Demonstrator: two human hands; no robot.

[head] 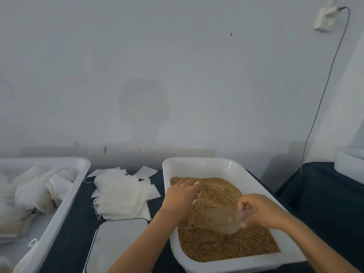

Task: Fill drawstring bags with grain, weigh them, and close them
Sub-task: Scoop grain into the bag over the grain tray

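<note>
Gripping a clear scoop (218, 218) by its handle, right hand (260, 210) with fingers curled round it, forearm entering from lower right; scoop bowl lying on its side over the grain (220, 243), pointing left, partly loaded. Reaching in from below, left hand (182, 194) palm down above the grain, fingers curled and pinching a small white bag (197, 191), mostly hidden behind the fingers; left forearm angled up from bottom centre. Grain filling a white tub (197, 164) on the dark surface (72, 229). Left of the tub, a loose pile of flat empty bags (120, 192), some with strings trailing. Just in front of that pile, a flat scale (116, 243) with a pale top plate. At far left, a second white tub (65, 205) holding filled bags (35, 192). On the wall behind, a socket (325, 18) with a cable (323, 95) hanging down.
</note>
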